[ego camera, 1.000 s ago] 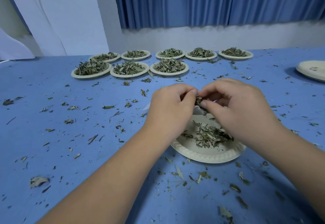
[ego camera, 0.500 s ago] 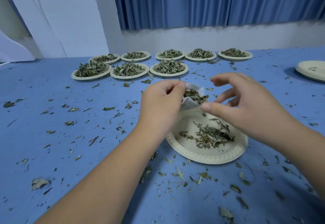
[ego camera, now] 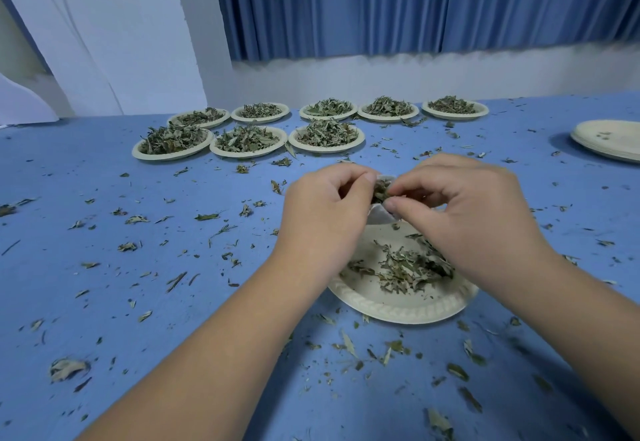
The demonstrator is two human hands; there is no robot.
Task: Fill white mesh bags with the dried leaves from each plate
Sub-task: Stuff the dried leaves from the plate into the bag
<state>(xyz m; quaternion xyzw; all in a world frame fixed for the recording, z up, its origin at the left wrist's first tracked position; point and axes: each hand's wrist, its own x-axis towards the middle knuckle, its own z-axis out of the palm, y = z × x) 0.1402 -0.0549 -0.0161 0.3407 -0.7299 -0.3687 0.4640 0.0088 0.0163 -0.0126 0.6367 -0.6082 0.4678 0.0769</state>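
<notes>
Two hands at one mesh bag

Both hands meet above the far edge of the nearest plate (ego camera: pixel 398 314), which lies on the blue table (ego camera: pixel 104 232). The left hand (ego camera: pixel 325 212) has its fingers curled in and grips the white mesh bag (ego camera: pixel 379 214), holding it up just over the plate's rim; only a small patch of the bag shows between the hands. The right hand (ego camera: pixel 460 218) has its thumb and forefinger closed in a pinch on a tuft of dried leaves (ego camera: pixel 381 190) at the bag's mouth, with its other fingers bent behind. How much the bag holds cannot be told.

A loose, thin heap of leaves (ego camera: pixel 401 267) lies on the near plate, partly under the right wrist. Leaf crumbs (ego camera: pixel 349 345) are strewn over the table all around.

At the far side of the table stand eight full plates (ego camera: pixel 327 137), three in the nearer row and five behind, close together. Well apart to the right sits a stack of bare plates (ego camera: pixel 609 140). A blue curtain (ego camera: pixel 381 7) hangs behind.
</notes>
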